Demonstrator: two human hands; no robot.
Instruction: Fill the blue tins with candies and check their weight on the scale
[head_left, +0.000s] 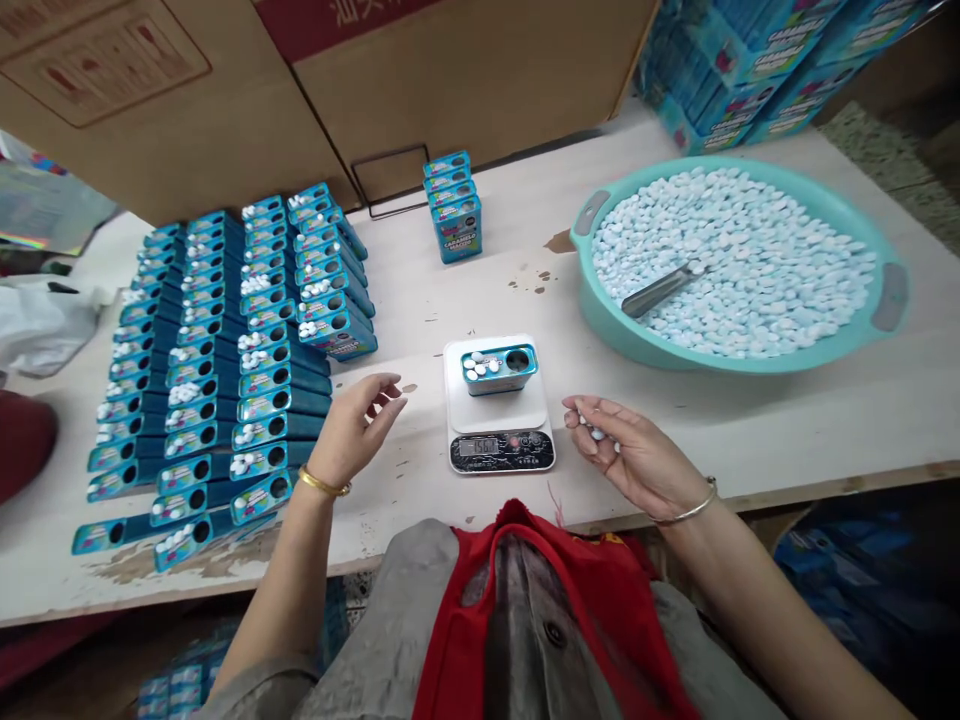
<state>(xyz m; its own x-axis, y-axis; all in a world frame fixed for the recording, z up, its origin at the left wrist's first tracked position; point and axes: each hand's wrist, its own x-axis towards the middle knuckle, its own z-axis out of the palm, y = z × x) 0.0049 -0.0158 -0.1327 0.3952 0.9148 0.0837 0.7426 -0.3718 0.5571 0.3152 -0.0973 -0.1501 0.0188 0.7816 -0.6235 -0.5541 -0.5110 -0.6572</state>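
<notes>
A white digital scale [459, 415] lies between my hands, its small display lit. On its plate stands a blue candy tin [501, 384] with several white candies on the top and a dark round opening at the right end. My left hand [356, 425] is to the left of the scale, fingers apart and curved, holding nothing. To the right of the scale, my right hand [626, 445] is closed around a few small white candies [598, 434], which show between the fingers and palm. Neither hand touches the tin.
Rows of blue tins [259, 405] with candies on their tops fill the left side. A few more tins [459, 228] stand at the back. A turquoise basin [712, 362] of candies with a metal scoop [660, 290] stands right. Cardboard boxes [465, 90] and wrapped packs [739, 100] line the back.
</notes>
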